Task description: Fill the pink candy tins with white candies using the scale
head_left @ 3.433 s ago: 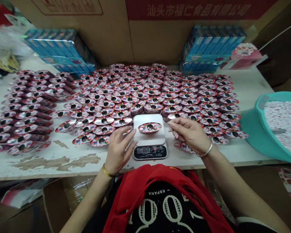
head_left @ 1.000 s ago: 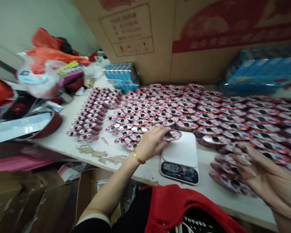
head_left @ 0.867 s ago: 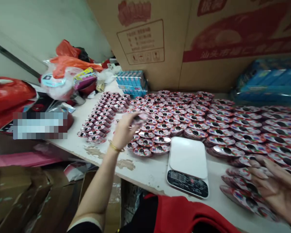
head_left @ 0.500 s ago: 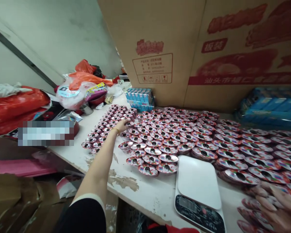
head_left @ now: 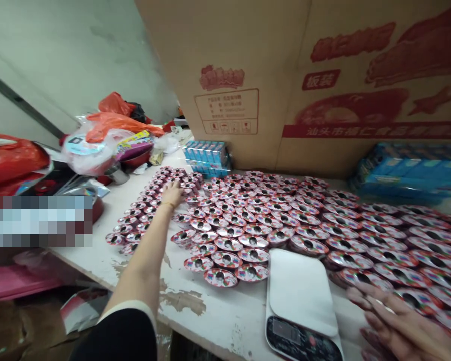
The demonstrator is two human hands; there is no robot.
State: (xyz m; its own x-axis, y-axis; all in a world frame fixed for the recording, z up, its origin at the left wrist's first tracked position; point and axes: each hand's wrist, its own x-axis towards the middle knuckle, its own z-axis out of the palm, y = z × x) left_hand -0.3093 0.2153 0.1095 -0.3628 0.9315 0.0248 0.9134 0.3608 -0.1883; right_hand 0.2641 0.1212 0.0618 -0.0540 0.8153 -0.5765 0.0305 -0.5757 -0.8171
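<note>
Oval red-and-silver candy packs (head_left: 221, 277) lie in tight rows across the chipped white desk (head_left: 195, 321), left hand (head_left: 172, 194) on the far rows with fingers released, right hand (head_left: 402, 321) fingers loosely spread over packs beside the white digital scale (head_left: 299, 291).

Carton side (head_left: 225, 40): red "板装" in red-outlined box (head_left: 320, 79); red band (head_left: 376, 131) reads 汕头市福仁食品有限公司 (Shantou food co.). Info panel (head_left: 226, 111): print too small to read. Scale display (head_left: 284, 332): digits illegible.
</note>
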